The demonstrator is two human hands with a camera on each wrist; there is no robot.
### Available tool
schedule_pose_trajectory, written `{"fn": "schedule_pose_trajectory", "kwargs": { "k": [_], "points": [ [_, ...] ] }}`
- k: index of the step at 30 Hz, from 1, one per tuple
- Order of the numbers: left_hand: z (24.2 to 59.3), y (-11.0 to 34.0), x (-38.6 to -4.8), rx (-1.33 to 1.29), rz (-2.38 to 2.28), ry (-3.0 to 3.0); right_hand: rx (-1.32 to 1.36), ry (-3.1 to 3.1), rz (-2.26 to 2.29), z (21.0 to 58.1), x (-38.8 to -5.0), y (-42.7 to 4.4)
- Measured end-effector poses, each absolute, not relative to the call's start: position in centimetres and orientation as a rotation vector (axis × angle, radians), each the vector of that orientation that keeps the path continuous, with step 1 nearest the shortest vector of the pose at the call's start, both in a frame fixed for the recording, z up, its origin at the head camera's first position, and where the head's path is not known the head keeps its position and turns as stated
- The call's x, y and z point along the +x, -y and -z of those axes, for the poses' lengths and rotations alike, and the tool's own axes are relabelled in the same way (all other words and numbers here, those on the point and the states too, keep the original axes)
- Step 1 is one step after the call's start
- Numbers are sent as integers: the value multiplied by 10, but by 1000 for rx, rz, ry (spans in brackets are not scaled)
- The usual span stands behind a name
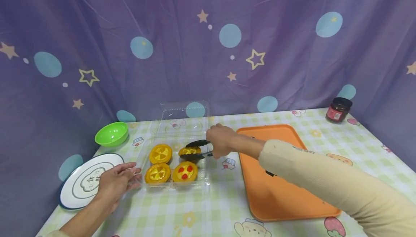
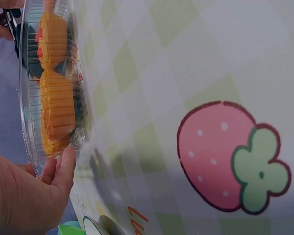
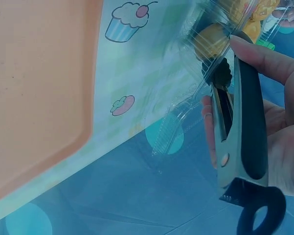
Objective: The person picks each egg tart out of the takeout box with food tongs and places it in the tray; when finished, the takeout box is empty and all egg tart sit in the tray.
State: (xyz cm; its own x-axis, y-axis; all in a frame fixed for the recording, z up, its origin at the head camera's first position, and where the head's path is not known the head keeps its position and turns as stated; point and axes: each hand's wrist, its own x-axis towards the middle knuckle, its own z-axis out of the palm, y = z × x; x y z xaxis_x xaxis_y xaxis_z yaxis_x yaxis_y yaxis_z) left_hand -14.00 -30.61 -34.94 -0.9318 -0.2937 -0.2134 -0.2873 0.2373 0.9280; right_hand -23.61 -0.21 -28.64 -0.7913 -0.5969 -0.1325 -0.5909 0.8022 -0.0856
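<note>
A clear plastic box (image 1: 204,179) with its lid raised holds several yellow tarts, one of them a tart with red dots (image 1: 185,172). At the box's left side, my left hand (image 1: 115,182) touches the wall with its fingers extended. My right hand (image 1: 221,140) grips a pair of tongs (image 3: 252,122) with black handles and black tips. Those tips reach into the box, on either side of the far right tart (image 1: 189,151). Whether they press on it I cannot tell.
An orange tray (image 1: 269,197) lies to the right, under my right forearm. At the left are a green bowl (image 1: 112,134) and a white plate with a dark rim (image 1: 76,186). A dark-lidded jar (image 1: 338,110) stands at the back right, near the purple curtain (image 1: 182,49).
</note>
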Motion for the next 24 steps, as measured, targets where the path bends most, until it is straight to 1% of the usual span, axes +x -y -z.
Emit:
{"fn": "schedule_pose_trajectory", "kwargs": {
  "k": [13,24],
  "points": [
    [349,306,-141,586,1855,2468,-984,-2818,249,287,-238,-8],
    [349,307,-142,601,1841,2477,-1207,-2847,353,272,-237,-20]
  ]
}}
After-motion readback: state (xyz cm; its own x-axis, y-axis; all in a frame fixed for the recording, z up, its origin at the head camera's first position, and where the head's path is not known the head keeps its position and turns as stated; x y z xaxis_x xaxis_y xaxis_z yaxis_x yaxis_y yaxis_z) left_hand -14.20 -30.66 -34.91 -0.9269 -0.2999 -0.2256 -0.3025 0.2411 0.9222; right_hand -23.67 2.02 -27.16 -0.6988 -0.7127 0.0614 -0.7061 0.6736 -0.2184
